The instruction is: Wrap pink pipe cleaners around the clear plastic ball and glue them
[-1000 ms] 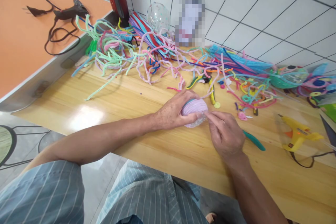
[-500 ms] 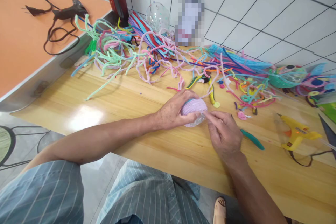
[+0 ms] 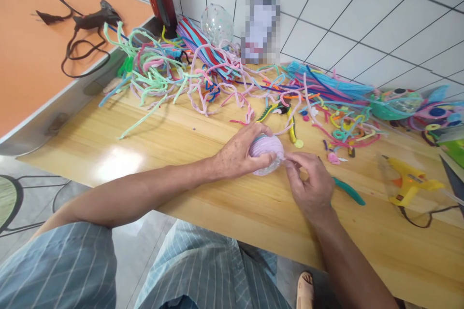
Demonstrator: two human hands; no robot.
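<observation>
My left hand [image 3: 242, 153] is closed round a clear plastic ball [image 3: 268, 168] partly wrapped in lilac pipe cleaner [image 3: 268, 146]. Its thumb presses on the wrapped side, and the ball is held just over the wooden table. To the right of the ball, my right hand [image 3: 310, 178] pinches at its edge with thumb and forefinger, apparently on the end of the lilac pipe cleaner. That pinched tip is too small to make out clearly. Yellow-and-black pliers [image 3: 292, 128] lie just beyond the ball. A teal handle [image 3: 349, 191] pokes out beside my right hand.
Loose and bundled pipe cleaners [image 3: 210, 58] run along the tiled wall. A phone [image 3: 261, 31] leans there beside another clear ball [image 3: 217, 24]. At the right lies a yellow glue gun [image 3: 409, 181] with its cord. A black corded tool [image 3: 96, 17] rests on the orange surface.
My right hand's fingers have drawn slightly away from the ball, its thumb and forefinger still together. My left hand keeps its hold in nearly the same place.
</observation>
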